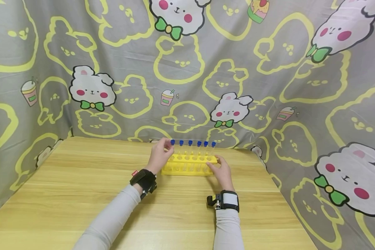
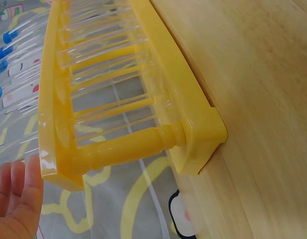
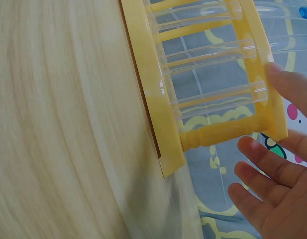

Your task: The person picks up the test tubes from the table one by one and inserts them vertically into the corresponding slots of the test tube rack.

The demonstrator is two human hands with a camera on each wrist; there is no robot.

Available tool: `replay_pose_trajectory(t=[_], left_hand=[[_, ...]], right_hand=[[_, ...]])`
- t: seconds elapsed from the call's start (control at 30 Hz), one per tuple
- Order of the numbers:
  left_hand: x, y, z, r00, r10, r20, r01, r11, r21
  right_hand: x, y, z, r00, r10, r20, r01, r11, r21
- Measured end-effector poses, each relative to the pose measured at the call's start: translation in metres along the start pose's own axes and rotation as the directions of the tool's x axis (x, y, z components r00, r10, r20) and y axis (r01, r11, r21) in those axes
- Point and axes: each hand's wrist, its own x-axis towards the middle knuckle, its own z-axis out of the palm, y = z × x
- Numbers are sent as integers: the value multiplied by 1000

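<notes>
A yellow tube rack [image 1: 187, 161] stands at the far edge of the wooden table [image 1: 81, 180], holding several clear tubes with blue caps [image 1: 190, 142]. My left hand [image 1: 165, 148] is raised at the rack's left end, its fingertips beside the leftmost blue cap. In the left wrist view its fingers [image 2: 16, 199] lie straight next to the end of the rack [image 2: 118, 144], holding nothing. My right hand [image 1: 216, 166] rests with straight fingers against the rack's right end. In the right wrist view its thumb [image 3: 282, 82] touches the upper plate of the rack [image 3: 148, 99] and clear tubes [image 3: 213, 50] run across the frame.
A grey cloth printed with cartoon animals [image 1: 187, 69] hangs close behind the rack and along both sides of the table. Bare wood lies between me and the rack. The table's right edge [image 1: 287, 201] runs near my right forearm.
</notes>
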Motion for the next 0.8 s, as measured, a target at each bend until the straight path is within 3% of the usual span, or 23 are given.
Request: replay_pose_trajectory(t=[0.53, 0.8], left_hand=[[0, 2, 1, 1000, -24, 21, 24, 1000, -17], [-7, 0, -11, 996, -67, 53, 70, 995, -68]], right_hand=[[-1, -1, 0, 1000, 2, 2, -2, 1000, -4], [-2, -2, -1, 1000, 8, 6, -8, 1000, -17]])
